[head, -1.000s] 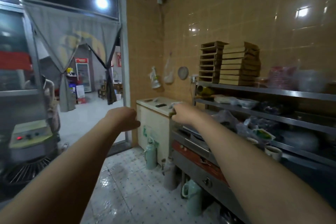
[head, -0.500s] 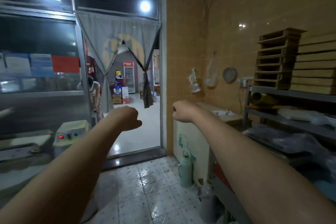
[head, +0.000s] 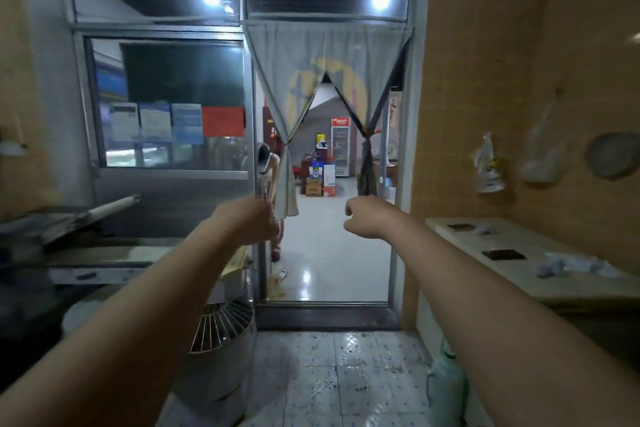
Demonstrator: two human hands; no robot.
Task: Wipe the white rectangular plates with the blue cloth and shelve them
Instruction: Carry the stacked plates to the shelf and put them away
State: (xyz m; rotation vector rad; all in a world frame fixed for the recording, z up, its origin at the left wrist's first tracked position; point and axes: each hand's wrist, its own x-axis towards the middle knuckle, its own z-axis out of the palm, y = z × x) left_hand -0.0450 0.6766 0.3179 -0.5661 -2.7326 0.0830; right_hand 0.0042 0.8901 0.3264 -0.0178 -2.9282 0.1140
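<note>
We hold both arms out toward a doorway. Our left grip (head: pixel 247 222) is curled into a fist with nothing in it, and our right grip (head: pixel 363 218), apart from it, has its fingers curled downward, also empty. A tied-back curtain (head: pixel 311 73) hangs above and beyond the two. Right of the right grip stands a pale desk (head: pixel 512 243) bearing crumpled papers (head: pixel 554 267). Below the left grip sits a mixer bowl (head: pixel 221 329). Where the plates and blue cloth are, we cannot tell.
</note>
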